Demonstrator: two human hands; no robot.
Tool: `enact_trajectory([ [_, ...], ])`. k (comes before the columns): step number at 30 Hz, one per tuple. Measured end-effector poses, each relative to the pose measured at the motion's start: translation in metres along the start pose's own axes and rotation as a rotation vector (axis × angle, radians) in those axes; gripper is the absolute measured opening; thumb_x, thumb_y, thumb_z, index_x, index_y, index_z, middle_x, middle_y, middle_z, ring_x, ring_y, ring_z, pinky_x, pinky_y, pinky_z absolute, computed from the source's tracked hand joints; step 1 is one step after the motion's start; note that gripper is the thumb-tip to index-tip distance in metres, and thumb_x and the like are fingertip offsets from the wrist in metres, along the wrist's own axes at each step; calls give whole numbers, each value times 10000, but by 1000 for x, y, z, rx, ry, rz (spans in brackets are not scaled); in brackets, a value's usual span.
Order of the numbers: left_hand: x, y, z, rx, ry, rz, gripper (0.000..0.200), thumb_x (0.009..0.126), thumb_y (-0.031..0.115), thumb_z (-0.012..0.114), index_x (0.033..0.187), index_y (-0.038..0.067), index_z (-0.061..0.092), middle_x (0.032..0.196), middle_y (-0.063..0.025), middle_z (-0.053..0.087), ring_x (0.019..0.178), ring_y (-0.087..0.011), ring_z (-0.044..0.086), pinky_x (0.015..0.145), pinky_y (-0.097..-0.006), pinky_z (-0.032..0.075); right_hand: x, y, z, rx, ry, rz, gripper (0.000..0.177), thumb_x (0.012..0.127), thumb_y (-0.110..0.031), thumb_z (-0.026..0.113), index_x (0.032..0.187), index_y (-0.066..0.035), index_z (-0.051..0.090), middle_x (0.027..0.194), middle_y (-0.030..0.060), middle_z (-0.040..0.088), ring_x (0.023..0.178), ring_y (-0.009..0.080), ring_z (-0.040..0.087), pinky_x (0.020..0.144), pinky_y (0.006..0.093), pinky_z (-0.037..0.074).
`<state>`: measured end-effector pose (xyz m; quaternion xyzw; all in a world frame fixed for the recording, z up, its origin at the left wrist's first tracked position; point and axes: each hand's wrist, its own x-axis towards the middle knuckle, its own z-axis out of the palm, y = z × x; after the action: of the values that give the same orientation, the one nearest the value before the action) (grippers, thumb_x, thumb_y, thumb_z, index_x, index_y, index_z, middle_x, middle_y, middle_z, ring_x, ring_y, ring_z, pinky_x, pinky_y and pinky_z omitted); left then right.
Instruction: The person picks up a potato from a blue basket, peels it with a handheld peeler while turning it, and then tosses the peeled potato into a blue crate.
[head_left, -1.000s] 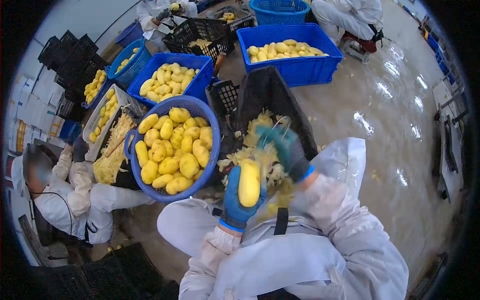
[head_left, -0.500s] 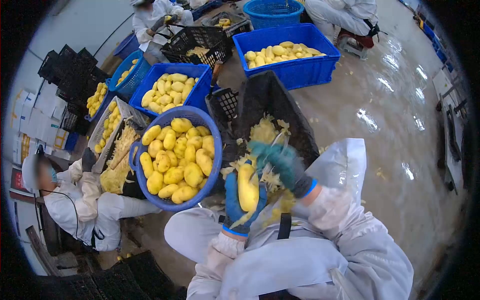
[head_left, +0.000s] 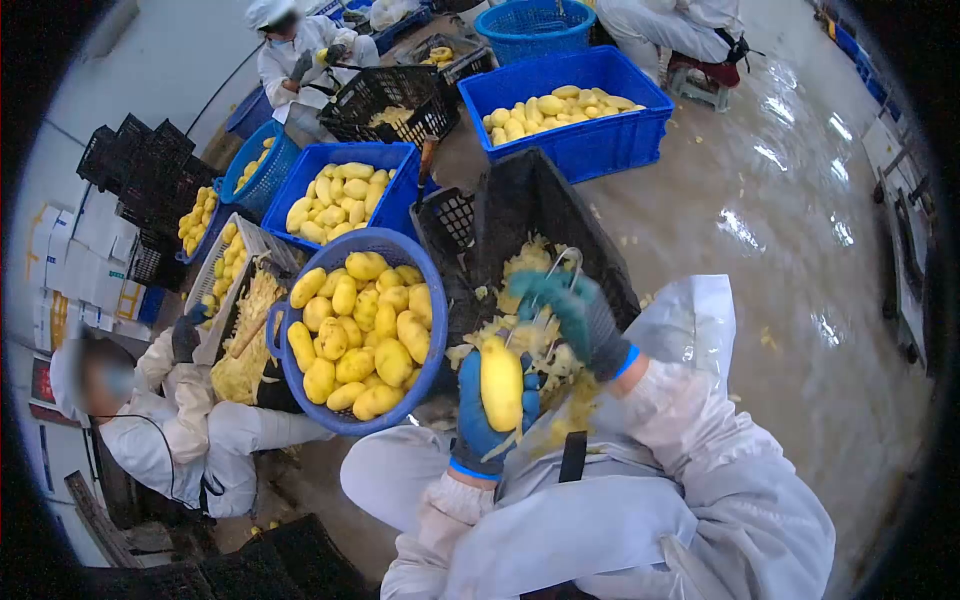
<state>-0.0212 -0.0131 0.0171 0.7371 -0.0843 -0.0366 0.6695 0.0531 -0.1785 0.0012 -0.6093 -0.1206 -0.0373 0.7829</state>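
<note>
My left hand (head_left: 473, 415), in a blue glove, is wrapped round a yellow potato (head_left: 501, 382), with a strip of peel hanging from its lower end. In a green-grey glove, my right hand (head_left: 572, 318) grips a metal peeler (head_left: 566, 262) just above the potato; its blade is hard to make out. Both hands are over my lap, at the near end of a black crate (head_left: 545, 200) with a heap of potato peelings (head_left: 535, 258) in it. Left of my hands stands a purple-blue basket (head_left: 436, 345) full of yellow potatoes (head_left: 352, 335).
Blue crates (head_left: 625, 132) of paler potatoes stand farther ahead. A wooden-handled tool (head_left: 428, 160) leans by the black crate. One co-worker (head_left: 160, 440) sits at left by a white crate (head_left: 205, 350); others sit farther off. Wet floor (head_left: 760, 330) stretches to the right.
My right hand with the peeler has moved slightly up, off the potato's upper end. The potato has turned a little in my left hand. The left co-worker's gloved hand has reached into the white crate.
</note>
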Motion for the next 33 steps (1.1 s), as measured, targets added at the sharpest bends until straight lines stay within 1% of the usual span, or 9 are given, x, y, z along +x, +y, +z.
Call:
enact_trajectory([
  [5, 1, 1, -6, -151, -79, -58, 533, 943, 210, 557, 1408, 42, 357, 1213, -111, 559, 1026, -194, 571, 847, -304, 488, 8, 15, -18, 151, 173, 108, 250, 925, -144, 550, 1084, 11, 665, 970, 92, 682, 848, 165, 653, 798, 297, 522],
  [7, 8, -9, -14, -1007, -54, -577, 484, 994, 320, 466, 1418, 101, 381, 1192, -80, 580, 980, -169, 580, 784, -286, 499, 18, 2, -29, 254, 209, 181, 269, 946, -178, 539, 1079, 17, 668, 988, 96, 681, 858, 169, 651, 813, 305, 519],
  [10, 11, -15, -13, -809, -127, -459, 618, 978, 399, 482, 1491, 119, 280, 1131, -58, 586, 855, -172, 612, 680, -308, 529, 1, 5, -10, -94, 15, 25, 249, 943, -154, 534, 1073, 6, 673, 1070, 103, 674, 920, 182, 654, 851, 319, 518],
  [16, 1, -20, -26, -727, -208, -349, 677, 931, 327, 513, 1490, 44, 255, 1215, -100, 553, 965, -183, 602, 789, -294, 521, 17, 31, -37, -24, 191, 60, 299, 952, -199, 544, 1113, 26, 659, 1055, 91, 682, 879, 142, 641, 814, 293, 505],
  [19, 0, -23, -25, -746, -232, -369, 659, 925, 304, 524, 1481, 43, 286, 1249, -102, 539, 1011, -185, 594, 822, -296, 517, -3, 6, 7, 221, -37, 233, 287, 949, -182, 534, 1116, 17, 657, 984, 70, 678, 852, 141, 632, 803, 290, 506],
  [23, 0, -21, -27, -673, -188, -364, 648, 912, 264, 547, 1467, 24, 314, 1323, -113, 503, 1097, -198, 568, 862, -309, 508, 14, 19, -39, 128, 226, 144, 286, 953, -191, 512, 1088, 13, 660, 991, 87, 677, 877, 141, 629, 821, 292, 501],
  [24, 0, -18, -28, -674, -180, -369, 646, 907, 251, 553, 1463, 16, 321, 1340, -116, 492, 1125, -205, 556, 892, -316, 496, 13, 19, -37, -422, 185, -105, 286, 949, -198, 525, 1077, 18, 661, 1003, 96, 678, 882, 142, 630, 834, 294, 497],
  [27, 0, -26, -25, -490, -176, -295, 646, 895, 213, 564, 1456, -5, 330, 1382, -122, 458, 1205, -221, 507, 986, -334, 437, -10, 1, 7, 139, 9, 136, 267, 950, -182, 528, 1057, 20, 664, 926, 80, 668, 843, 141, 629, 824, 290, 499],
  [33, 2, -10, -28, -259, -154, -133, 636, 885, 181, 568, 1446, -19, 346, 1411, -128, 433, 1262, -233, 456, 1062, -343, 363, 11, 19, -39, 251, 231, 246, 281, 957, -190, 529, 1072, 21, 674, 928, 84, 692, 816, 155, 637, 814, 307, 506],
])
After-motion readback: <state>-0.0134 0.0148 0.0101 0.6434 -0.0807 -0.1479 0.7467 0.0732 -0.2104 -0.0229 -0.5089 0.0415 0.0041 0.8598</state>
